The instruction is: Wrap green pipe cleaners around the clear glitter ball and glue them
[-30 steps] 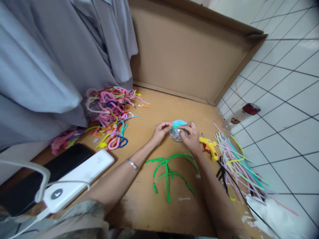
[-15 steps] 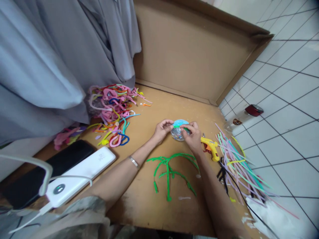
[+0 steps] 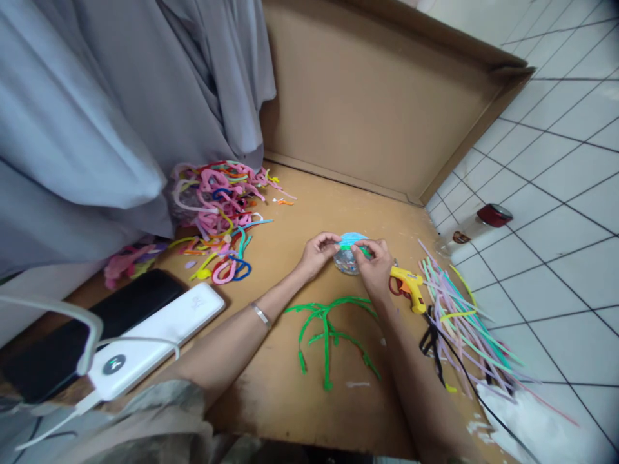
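A round piece (image 3: pixel 347 261) lies on the table between my hands, blue and ridged at the top, shiny and silvery below. A short green pipe cleaner (image 3: pixel 345 247) runs across it where the blue part ends. My left hand (image 3: pixel 316 254) pinches at the left end of this green strip, at the round piece's edge. With thumb and forefinger, my right hand (image 3: pixel 377 263) grips the strip's other end. Closer to me lies a branched green pipe cleaner stem (image 3: pixel 326 341), touched by neither hand.
To the right are a yellow glue gun (image 3: pixel 410 287) with a black cord and loose pastel pipe cleaners (image 3: pixel 459 322). A colourful tangle of pipe cleaners (image 3: pixel 217 200) sits at the left, near a white power bank (image 3: pixel 164 338) and a black slab (image 3: pixel 97 328). Cardboard (image 3: pixel 377 96) stands behind.
Both hands and the round piece have shifted very slightly right in view. My fingers still grip the green strip, and the other things lie as before.
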Demonstrator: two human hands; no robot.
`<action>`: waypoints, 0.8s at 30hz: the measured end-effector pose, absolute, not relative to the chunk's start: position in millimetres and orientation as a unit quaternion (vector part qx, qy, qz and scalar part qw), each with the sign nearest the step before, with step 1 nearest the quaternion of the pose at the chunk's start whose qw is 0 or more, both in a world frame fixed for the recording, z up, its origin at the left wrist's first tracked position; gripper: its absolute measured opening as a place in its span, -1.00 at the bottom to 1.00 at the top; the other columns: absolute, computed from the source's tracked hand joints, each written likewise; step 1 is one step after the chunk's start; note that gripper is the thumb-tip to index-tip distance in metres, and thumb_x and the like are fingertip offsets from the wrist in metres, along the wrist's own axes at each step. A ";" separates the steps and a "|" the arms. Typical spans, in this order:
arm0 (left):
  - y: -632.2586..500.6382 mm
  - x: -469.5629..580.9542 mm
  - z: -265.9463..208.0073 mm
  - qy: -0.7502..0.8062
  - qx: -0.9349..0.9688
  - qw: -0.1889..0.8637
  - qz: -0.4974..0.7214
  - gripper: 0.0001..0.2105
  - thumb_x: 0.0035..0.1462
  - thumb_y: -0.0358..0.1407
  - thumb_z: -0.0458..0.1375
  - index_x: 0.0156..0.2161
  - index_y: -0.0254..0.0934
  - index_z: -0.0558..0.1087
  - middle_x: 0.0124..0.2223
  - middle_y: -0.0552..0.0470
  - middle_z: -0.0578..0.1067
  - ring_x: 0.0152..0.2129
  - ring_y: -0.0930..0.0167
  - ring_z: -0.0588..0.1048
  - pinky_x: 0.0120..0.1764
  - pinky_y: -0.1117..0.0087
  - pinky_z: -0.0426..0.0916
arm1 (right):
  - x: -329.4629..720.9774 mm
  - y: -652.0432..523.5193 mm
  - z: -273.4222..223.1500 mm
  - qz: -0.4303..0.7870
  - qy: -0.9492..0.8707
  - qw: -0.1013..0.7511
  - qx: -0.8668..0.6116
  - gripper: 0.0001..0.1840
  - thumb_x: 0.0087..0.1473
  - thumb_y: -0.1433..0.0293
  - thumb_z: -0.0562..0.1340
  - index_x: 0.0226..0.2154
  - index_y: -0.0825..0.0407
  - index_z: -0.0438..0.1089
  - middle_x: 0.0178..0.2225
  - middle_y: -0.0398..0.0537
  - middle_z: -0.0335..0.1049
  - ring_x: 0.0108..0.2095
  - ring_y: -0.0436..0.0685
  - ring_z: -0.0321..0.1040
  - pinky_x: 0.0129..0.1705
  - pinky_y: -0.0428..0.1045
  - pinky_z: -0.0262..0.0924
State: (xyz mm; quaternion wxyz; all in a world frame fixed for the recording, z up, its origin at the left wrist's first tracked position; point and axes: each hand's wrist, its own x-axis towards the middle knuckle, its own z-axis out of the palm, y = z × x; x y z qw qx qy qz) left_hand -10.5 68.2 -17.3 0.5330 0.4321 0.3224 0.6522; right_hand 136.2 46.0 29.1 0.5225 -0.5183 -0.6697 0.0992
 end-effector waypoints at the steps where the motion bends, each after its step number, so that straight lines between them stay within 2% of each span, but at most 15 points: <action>1: 67.5 -10.5 -16.8 0.323 0.435 0.531 0.651 -0.69 -0.22 -0.22 0.41 -0.34 -0.30 0.50 -0.37 0.06 0.49 -0.41 0.48 0.41 -0.26 0.42 0.31 | 134.5 45.0 28.8 0.091 -0.666 0.527 -0.521 -0.82 0.01 0.25 0.28 -0.40 0.01 0.51 -0.43 -0.12 0.25 -0.39 0.07 0.24 -0.27 0.01 0.22; 12: 65.9 -11.7 -13.0 0.323 0.437 0.522 0.657 -0.79 -0.16 -0.27 0.31 -0.35 -0.27 0.50 -0.35 0.04 0.50 -0.36 0.41 0.43 -0.18 0.35 0.32 | 126.0 40.9 27.3 0.056 -0.668 0.513 -0.536 -0.86 0.01 0.29 0.25 -0.39 -0.02 0.49 -0.40 -0.09 0.26 -0.33 0.13 0.29 -0.22 0.04 0.23; 15: 61.2 -8.9 -8.2 0.343 0.431 0.477 0.685 -0.80 -0.07 -0.21 0.27 -0.31 -0.26 0.48 -0.31 0.02 0.49 -0.33 0.40 0.43 -0.17 0.35 0.33 | 125.7 40.8 26.6 0.041 -0.671 0.509 -0.538 -0.86 0.03 0.28 0.24 -0.39 -0.03 0.50 -0.41 -0.10 0.26 -0.35 0.12 0.29 -0.24 0.03 0.23; 19: 49.2 -2.0 0.4 0.366 0.433 0.345 0.748 -0.80 0.08 -0.16 0.20 -0.26 -0.25 0.46 -0.21 -0.03 0.44 -0.25 0.38 0.42 -0.14 0.37 0.34 | 125.5 39.1 26.9 0.033 -0.674 0.502 -0.541 -0.85 0.05 0.28 0.24 -0.37 -0.04 0.50 -0.40 -0.10 0.26 -0.34 0.11 0.30 -0.23 0.02 0.24; 24: 39.7 7.1 2.6 0.338 0.491 0.339 0.728 -0.81 0.20 -0.17 0.11 -0.19 -0.24 0.44 -0.15 -0.06 0.40 -0.22 0.37 0.42 -0.12 0.35 0.35 | 124.7 38.2 27.0 0.041 -0.674 0.498 -0.543 -0.86 0.04 0.29 0.25 -0.37 -0.03 0.51 -0.40 -0.09 0.26 -0.34 0.12 0.29 -0.24 0.02 0.23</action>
